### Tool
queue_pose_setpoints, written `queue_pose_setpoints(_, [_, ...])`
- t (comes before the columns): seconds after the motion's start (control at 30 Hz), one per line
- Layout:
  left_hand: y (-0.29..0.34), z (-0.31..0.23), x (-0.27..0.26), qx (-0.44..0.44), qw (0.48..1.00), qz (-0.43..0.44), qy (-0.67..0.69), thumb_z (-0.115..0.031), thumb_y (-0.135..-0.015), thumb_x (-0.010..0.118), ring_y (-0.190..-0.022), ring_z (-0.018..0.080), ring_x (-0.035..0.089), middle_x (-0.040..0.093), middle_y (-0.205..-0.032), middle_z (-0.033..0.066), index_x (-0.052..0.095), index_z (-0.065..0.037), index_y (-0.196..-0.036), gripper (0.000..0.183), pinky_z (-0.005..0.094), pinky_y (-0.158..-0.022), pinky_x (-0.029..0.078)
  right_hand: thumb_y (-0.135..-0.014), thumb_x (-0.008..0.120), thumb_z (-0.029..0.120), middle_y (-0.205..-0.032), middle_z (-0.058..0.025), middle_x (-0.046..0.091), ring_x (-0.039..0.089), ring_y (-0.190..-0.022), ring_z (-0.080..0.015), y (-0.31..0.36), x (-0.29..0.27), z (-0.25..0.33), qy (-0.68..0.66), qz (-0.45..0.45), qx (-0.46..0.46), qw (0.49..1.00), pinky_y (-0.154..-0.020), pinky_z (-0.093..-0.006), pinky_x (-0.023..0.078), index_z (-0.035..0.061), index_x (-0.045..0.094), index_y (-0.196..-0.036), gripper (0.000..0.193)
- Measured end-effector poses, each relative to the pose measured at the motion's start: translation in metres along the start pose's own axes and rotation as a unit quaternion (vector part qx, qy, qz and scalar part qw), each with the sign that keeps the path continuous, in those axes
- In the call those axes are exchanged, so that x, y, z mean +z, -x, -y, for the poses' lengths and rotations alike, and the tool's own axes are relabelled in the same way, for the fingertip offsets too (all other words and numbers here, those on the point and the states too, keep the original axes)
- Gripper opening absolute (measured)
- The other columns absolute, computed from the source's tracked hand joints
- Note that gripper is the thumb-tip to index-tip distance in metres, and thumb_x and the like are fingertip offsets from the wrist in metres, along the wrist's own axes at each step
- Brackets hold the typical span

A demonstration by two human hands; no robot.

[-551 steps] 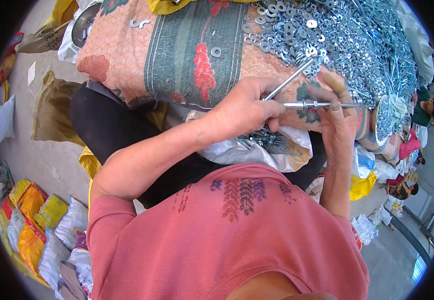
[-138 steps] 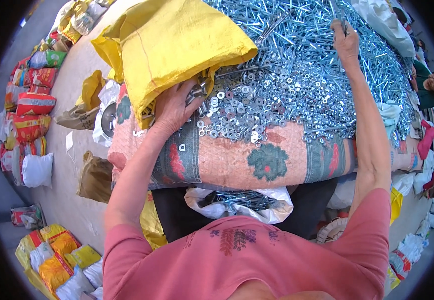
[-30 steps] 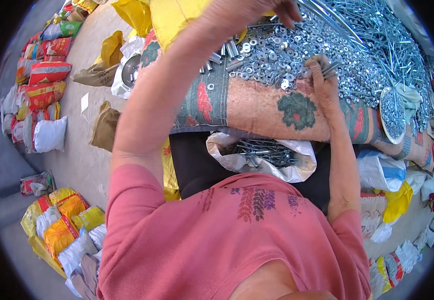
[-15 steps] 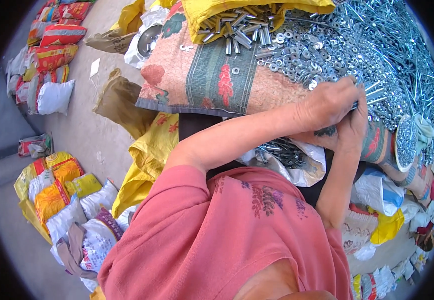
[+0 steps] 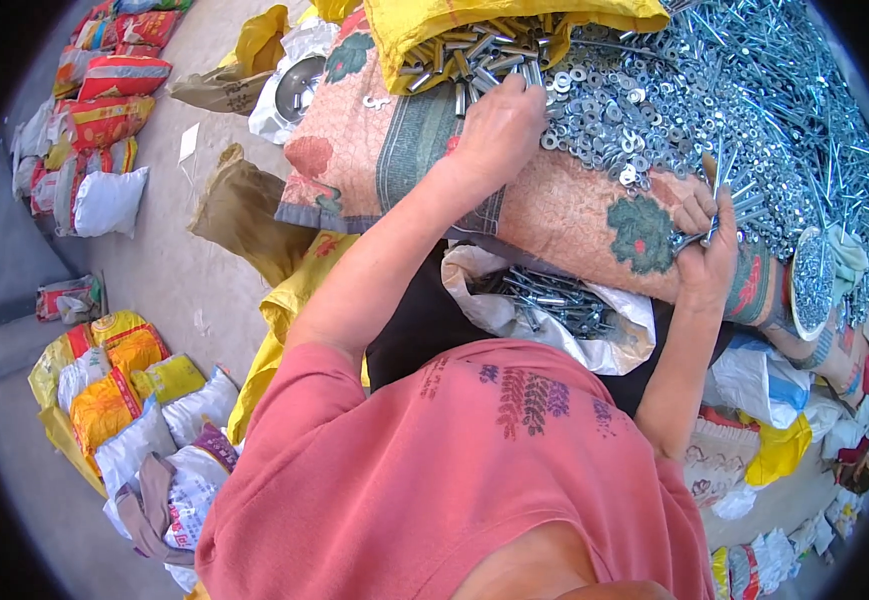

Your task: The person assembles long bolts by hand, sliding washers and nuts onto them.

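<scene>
My left hand [image 5: 502, 128] reaches to the mouth of a yellow sack [image 5: 514, 12], its fingers closed at the end of a short metal tube [image 5: 530, 72]. Many such tubes spill from the sack onto a flowered cloth [image 5: 554, 200]. Farther right, my right hand [image 5: 706, 228] is wrapped around several long thin bolts [image 5: 722, 180], whose shanks stick up past the fingers. Beside and beyond both hands spreads a pile of flat washers [image 5: 604, 110], which runs into a large heap of long bolts [image 5: 804, 100].
A white sack of assembled bolts [image 5: 564, 305] stands open at my lap. At the right is a round container of small metal parts [image 5: 811, 280]. Filled sacks [image 5: 144, 400] lie on the floor at left, and a metal bowl [image 5: 299, 88] sits past the cloth's left edge.
My left hand has left my right hand and moved left and away to the tubes at the yellow sack. My right hand stays near its place, still holding bolts.
</scene>
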State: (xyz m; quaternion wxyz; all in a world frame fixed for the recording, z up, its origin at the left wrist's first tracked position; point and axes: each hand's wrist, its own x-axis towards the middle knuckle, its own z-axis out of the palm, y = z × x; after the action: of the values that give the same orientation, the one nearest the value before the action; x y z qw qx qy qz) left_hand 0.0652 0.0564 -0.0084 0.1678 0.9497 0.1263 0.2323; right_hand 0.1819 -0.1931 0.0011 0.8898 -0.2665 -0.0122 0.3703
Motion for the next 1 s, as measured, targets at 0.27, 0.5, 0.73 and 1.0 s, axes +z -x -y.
queue_pose_setpoints(0.27, [0.003, -0.028, -0.029, -0.197, 0.825, 0.096, 0.52, -0.016, -0.087, 0.058, -0.062, 0.0091, 0.056, 0.061, -0.076, 0.0052, 0.06, -0.002, -0.097, 0.017, 0.0209, -0.054, 0.046, -0.092, 0.053, 0.02, -0.051, 0.0031, 0.036, 0.035, -0.037, -0.0065, 0.026, 0.044, -0.017, 0.22, -0.04, 0.006, 0.975, -0.038, -0.0236, 0.034, 0.0028, 0.047, -0.124, 0.037])
queue_pose_setpoints(0.5, [0.004, -0.042, -0.024, -0.195, 0.735, 0.157, 0.63, -0.016, -0.085, 0.061, -0.06, 0.0035, 0.047, 0.056, -0.072, -0.0015, 0.065, -0.003, -0.098, 0.018, 0.0174, -0.052, 0.037, -0.088, 0.055, 0.013, -0.047, 0.0002, 0.04, 0.036, -0.033, -0.0069, 0.043, 0.062, -0.031, 0.487, -0.042, 0.078, 0.869, -0.033, -0.021, 0.033, 0.0018, 0.045, -0.125, 0.039])
queue_pose_setpoints(0.73, [0.006, -0.036, -0.026, -0.112, 0.82, 0.161, 0.537, -0.017, -0.086, 0.06, -0.06, 0.0029, 0.046, 0.056, -0.072, -0.0026, 0.066, -0.004, -0.098, 0.018, 0.0179, -0.052, 0.037, -0.085, 0.058, 0.013, -0.05, 0.0007, 0.046, 0.044, -0.036, -0.0073, 0.051, 0.066, -0.025, 0.476, -0.038, 0.076, 0.875, -0.033, -0.0189, 0.032, 0.0032, 0.048, -0.123, 0.041])
queue_pose_setpoints(1.0, [0.007, -0.024, -0.036, -0.029, 0.792, 0.272, 0.546, -0.018, -0.087, 0.059, -0.064, 0.0035, 0.048, 0.057, -0.071, -0.0021, 0.066, -0.002, -0.1, 0.022, 0.018, -0.056, 0.038, -0.085, 0.06, 0.016, -0.05, 0.0024, 0.045, 0.039, -0.036, -0.0049, 0.04, 0.059, -0.01, 0.476, 0.05, 0.176, 0.86, -0.033, -0.018, 0.027, 0.0022, 0.053, -0.115, 0.034])
